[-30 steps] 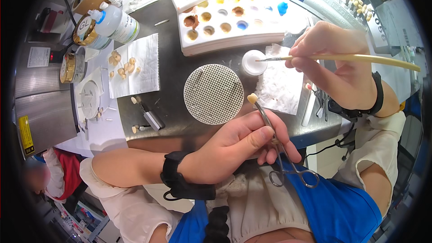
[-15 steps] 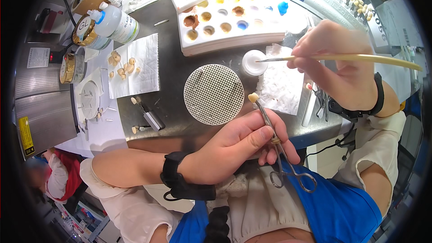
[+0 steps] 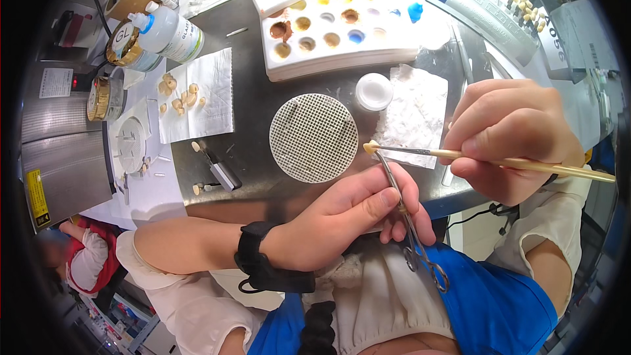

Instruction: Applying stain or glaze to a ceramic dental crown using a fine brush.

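Gripping forceps [image 3: 411, 223], the left hand [image 3: 358, 213] kept a small tooth [image 3: 371, 147] clamped at their tip, just above the table edge. The right hand [image 3: 509, 138] pinched a brush [image 3: 499, 160], its tip touching the tooth. Beyond lay a honeycomb tray [image 3: 314, 137], jar [image 3: 374, 91] and palette [image 3: 342, 29].

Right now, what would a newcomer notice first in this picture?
First, the two hands in the centre: the left hand holds metal forceps gripping a small tooth-like piece, while the right hand touches a fine brush to it. Behind them lie a round honeycomb tray and a white palette of colour wells.
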### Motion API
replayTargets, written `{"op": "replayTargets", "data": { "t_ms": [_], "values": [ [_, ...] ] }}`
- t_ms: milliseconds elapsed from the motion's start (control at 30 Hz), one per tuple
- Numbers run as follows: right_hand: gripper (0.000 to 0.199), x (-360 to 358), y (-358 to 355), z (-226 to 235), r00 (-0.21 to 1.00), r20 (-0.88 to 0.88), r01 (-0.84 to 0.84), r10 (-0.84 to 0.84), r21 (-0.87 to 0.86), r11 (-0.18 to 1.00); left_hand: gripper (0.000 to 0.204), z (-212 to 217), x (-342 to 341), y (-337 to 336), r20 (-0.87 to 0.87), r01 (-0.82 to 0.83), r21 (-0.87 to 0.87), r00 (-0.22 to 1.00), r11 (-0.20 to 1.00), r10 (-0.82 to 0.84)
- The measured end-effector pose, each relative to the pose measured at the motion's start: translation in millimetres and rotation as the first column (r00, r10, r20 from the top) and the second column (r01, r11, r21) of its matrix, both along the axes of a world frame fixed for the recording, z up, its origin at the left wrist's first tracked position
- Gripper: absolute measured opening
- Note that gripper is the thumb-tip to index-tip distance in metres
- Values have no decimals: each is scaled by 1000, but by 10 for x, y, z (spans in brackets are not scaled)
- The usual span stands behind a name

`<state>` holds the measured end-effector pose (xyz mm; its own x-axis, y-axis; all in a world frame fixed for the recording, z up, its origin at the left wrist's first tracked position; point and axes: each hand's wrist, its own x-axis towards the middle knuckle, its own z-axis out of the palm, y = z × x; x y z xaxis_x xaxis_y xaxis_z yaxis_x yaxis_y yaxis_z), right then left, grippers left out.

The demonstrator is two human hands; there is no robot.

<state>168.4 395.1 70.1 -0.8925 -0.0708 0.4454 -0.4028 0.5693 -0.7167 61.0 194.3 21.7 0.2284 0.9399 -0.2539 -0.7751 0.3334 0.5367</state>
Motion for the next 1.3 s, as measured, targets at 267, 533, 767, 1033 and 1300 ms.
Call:
{"op": "replayTargets", "data": {
  "t_ms": [267,533,767,1033,1300],
  "values": [
    [22,-12,-10,7,999,-27,-29,29,0,1000,22,4,-2,-3,-8,5,-6,1000,1000,-6],
    [25,-13,-19,2,1000,2,-22,22,5,1000,23,16,-4,0,4,6,-19,1000,1000,-6],
    [25,-11,-23,-6,999,-9,-33,33,9,999,24,33,-11,3,3,12,-24,1000,1000,-12],
    [23,2,-22,22,1000,30,-2,2,20,1000,24,37,-18,11,12,18,-37,1000,999,-17],
    [22,6,7,-11,999,36,35,-36,29,999,24,47,-24,11,19,17,-46,1000,999,-16]
  ]
}}
